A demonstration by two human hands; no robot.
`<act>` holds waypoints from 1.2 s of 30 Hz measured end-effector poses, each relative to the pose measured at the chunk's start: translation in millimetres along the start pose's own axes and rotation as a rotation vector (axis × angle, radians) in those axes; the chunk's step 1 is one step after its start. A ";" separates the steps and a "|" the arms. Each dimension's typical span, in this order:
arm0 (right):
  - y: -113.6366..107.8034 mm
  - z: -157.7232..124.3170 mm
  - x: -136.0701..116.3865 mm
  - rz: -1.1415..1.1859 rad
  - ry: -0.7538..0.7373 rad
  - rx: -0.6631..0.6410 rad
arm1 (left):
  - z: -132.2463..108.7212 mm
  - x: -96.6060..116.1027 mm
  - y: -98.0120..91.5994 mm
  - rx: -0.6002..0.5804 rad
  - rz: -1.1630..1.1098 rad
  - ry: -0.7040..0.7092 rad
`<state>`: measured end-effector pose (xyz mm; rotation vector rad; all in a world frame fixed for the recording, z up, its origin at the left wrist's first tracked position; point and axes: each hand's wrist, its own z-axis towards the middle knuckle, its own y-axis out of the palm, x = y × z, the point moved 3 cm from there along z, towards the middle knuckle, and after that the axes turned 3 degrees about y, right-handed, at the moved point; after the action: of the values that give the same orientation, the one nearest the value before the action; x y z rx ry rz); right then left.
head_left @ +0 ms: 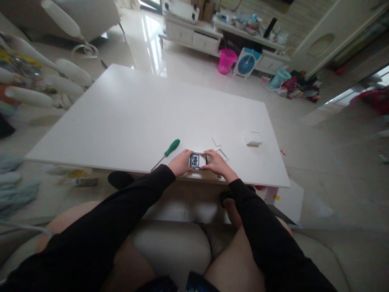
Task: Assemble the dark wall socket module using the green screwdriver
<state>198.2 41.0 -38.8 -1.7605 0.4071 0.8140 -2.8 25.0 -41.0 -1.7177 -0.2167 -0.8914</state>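
Between my two hands, just above the near edge of the table, is a small square wall switch (196,161). Its left part shows a dark, patterned inside and its right part a plain white panel. My left hand (181,163) grips its left side, fingers closed around the edge. On the opposite side my right hand (216,164) holds it with thumb and fingers. A green-handled screwdriver (172,147) lies left of my left hand, shaft toward the table's near edge. Beyond my right hand lie a thin white angled strip (216,142) and a square frame piece (222,153).
A white wall socket (253,138) sits farther right on the white table (158,105). Past the table, a pink basket (226,61), a blue-and-white box fan (247,62) and a light-blue basket (280,78) stand by a low cabinet. White chair backs (65,71) are at left.
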 end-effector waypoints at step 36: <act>-19.9 7.5 39.5 -0.326 0.211 0.249 | -2.7 4.1 2.7 -0.025 0.027 -0.020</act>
<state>236.2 59.5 -53.8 -1.6265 0.3319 0.3330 0.4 20.5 -40.1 -1.7496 -0.1955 -0.8608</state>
